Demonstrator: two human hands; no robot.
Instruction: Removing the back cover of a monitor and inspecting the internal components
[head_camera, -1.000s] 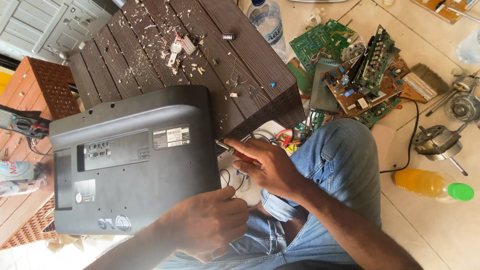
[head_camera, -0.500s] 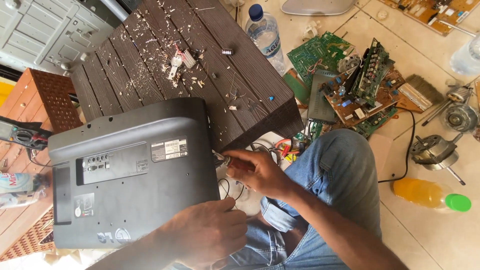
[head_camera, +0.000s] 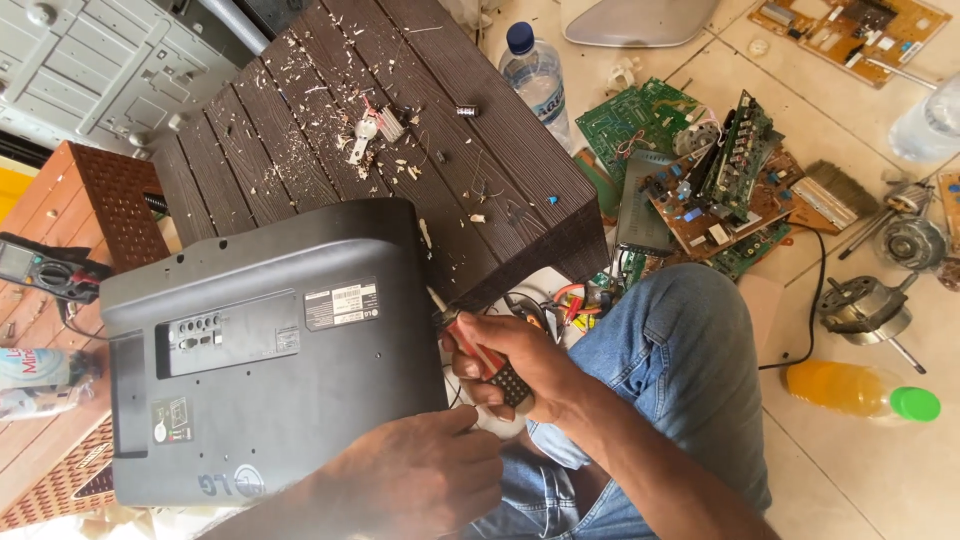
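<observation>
A dark grey flat-screen monitor (head_camera: 260, 350) lies back side up in front of me, partly on a dark slatted wooden table (head_camera: 400, 130). My left hand (head_camera: 420, 480) rests on the monitor's lower right corner, fingers curled over the edge. My right hand (head_camera: 510, 365) is shut on a screwdriver (head_camera: 470, 345) with a red and black handle. Its tip points at the monitor's right edge near the upper corner.
Wood chips and small parts litter the table. Green circuit boards (head_camera: 690, 170), a clear water bottle (head_camera: 535, 75), motors (head_camera: 860, 305) and an orange-liquid bottle (head_camera: 860, 392) lie on the tiled floor at right. A multimeter (head_camera: 40, 268) sits on a brown stool at left. My jeans-clad knee (head_camera: 680, 340) is beside the monitor.
My view has shifted slightly. My right hand with the screwdriver has stayed at the monitor's right edge; my left hand has slid a little along the lower corner.
</observation>
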